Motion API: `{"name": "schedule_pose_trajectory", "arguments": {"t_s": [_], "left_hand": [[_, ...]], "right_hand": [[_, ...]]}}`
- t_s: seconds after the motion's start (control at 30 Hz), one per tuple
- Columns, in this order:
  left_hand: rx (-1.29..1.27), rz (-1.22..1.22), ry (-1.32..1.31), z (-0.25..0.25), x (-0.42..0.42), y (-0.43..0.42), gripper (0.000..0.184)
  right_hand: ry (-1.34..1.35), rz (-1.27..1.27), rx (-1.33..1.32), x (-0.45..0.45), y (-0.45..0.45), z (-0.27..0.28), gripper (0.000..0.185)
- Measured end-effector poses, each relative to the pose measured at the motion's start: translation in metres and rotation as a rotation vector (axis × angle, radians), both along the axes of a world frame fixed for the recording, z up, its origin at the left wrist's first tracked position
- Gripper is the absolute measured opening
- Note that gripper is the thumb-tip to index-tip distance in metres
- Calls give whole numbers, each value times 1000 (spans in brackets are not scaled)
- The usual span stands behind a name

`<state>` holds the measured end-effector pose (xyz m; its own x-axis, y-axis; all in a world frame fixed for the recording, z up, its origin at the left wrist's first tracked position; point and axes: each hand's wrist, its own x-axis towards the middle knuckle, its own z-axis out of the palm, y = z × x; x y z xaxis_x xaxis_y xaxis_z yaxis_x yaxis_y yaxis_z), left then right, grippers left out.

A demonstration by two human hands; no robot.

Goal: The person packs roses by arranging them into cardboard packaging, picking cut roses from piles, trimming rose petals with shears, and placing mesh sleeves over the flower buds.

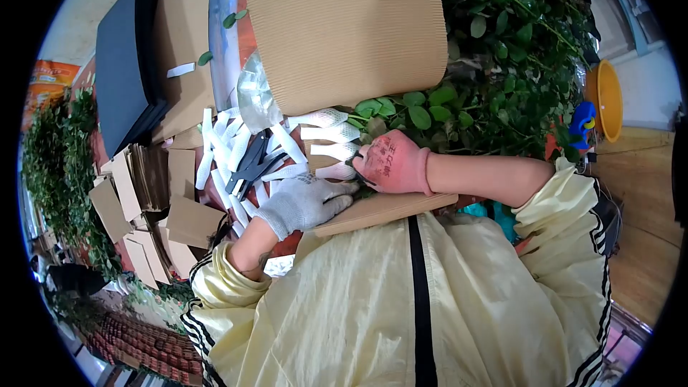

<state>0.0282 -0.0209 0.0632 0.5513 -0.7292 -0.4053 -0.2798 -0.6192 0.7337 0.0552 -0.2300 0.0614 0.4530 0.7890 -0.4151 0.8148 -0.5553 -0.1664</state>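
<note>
My left hand [304, 202], in a pale grey glove, lies with fingers stretched out beside the lowest net-sleeved bunch end, over a cardboard edge [390, 213]. My right hand [390, 163], in a pink glove with dark print, is closed around a leafy stem, mostly hidden in the fist. Several white foam net sleeves [335, 151] lie in a row just left of the right hand, their wide ends toward the leafy stems [430, 111]. Whatever the sleeves cover is hidden.
Loose white sleeves [226, 140] and a black hand tool [251, 165] lie to the left. Corrugated cardboard [351, 29] covers the upper middle. Cardboard pieces [147, 204] and dark sheets [129, 64] stand left. Dense foliage [516, 43] fills the right, near a yellow basin [609, 100].
</note>
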Motion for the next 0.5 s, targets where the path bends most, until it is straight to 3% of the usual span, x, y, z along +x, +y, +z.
{"name": "schedule_pose_trajectory", "arguments": {"t_s": [0.13,0.23,0.3,0.4,0.5], "left_hand": [[-93,-1,-143,-12,-5,2,34],[35,-21,-122,6,-2,4,32],[-33,167,-397,13,0,13,27],[159,169,-451,-8,-2,20,21],[145,102,-551,-28,-5,28,16]], "right_hand": [[-85,17,126,-2,-6,-20,14],[-91,45,111,-1,-6,-14,12],[-94,65,79,2,-5,-9,12],[-68,71,54,0,-5,-10,14],[-103,26,174,-1,-11,-10,12]]}}
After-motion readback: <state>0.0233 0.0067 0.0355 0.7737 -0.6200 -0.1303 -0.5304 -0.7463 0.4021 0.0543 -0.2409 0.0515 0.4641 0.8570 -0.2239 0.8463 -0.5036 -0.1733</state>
